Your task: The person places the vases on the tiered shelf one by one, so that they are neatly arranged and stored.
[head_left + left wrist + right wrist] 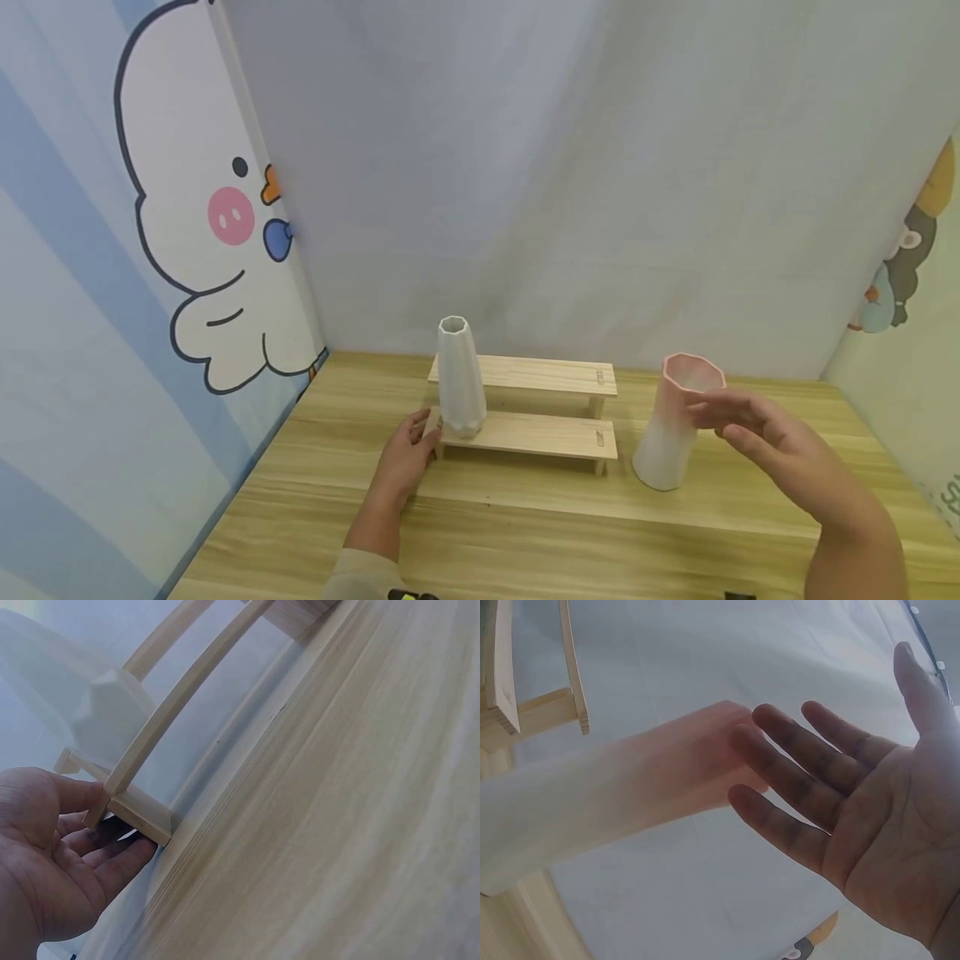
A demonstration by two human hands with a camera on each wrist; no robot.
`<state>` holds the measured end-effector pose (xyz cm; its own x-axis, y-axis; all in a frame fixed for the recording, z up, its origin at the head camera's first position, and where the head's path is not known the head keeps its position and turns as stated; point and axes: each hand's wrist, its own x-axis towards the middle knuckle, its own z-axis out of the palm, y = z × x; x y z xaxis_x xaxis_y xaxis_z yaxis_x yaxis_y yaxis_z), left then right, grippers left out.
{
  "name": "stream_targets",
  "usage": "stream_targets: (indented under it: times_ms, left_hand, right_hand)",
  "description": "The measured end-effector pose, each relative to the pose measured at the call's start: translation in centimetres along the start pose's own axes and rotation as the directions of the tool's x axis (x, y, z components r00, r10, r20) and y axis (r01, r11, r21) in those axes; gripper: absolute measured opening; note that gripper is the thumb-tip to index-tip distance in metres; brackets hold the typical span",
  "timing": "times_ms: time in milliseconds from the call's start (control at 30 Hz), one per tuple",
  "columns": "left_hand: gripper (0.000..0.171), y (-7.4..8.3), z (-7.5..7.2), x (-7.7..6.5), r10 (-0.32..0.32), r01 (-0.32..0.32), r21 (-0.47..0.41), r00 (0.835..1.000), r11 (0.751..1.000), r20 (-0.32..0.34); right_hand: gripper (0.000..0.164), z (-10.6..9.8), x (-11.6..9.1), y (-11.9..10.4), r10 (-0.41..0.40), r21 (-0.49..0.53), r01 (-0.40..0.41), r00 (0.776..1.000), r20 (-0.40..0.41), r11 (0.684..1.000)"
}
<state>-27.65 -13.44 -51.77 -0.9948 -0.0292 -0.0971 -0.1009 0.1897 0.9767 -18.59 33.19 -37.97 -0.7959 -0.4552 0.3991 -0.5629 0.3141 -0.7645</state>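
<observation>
A two-tier wooden shelf (540, 434) stands on the table, and a white ribbed vase (461, 379) is upright at the left end of its lower board. My left hand (407, 454) grips that board's left end, thumb at the board's edge and fingers around the leg (142, 817). To the right of the shelf, a pink-and-white vase (667, 433) stands upright on the table. Beside its pink rim is my right hand (780, 450), fingers extended and palm towards the vase. In the right wrist view the fingertips (746, 742) overlap the rim; I cannot tell whether they touch it.
Behind the wood-grain table (525, 542) hangs a pale grey curtain (600, 167). A cartoon-printed panel (187, 150) borders the left side, and another printed panel (900, 367) borders the right. Small dark objects (411, 595) show at the bottom edge.
</observation>
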Motion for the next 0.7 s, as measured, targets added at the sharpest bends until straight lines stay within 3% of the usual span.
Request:
stream_targets:
  times_ms: [367, 567, 700]
  left_hand:
    - [0.054, 0.1, -0.1, -0.3, 0.014, -0.014, -0.008, 1.0, 1.0, 0.011]
    - [0.055, 0.5, -0.1, -0.4, 0.013, -0.012, -0.026, 1.0, 1.0, 0.028]
    - [0.054, 1.5, 0.0, -1.1, 0.005, -0.004, -0.026, 0.999, 1.0, 0.033]
  right_hand:
    - [0.029, -1.6, -1.5, 1.6, 0.104, -0.037, -0.109, 0.988, -0.113, 0.993]
    - [0.033, -2.2, -2.2, 2.9, 0.18, 0.002, -0.18, 0.979, -0.095, 0.984]
    - [0.038, -2.5, -2.4, 3.9, 0.2, 0.026, -0.198, 0.976, -0.091, 0.98]
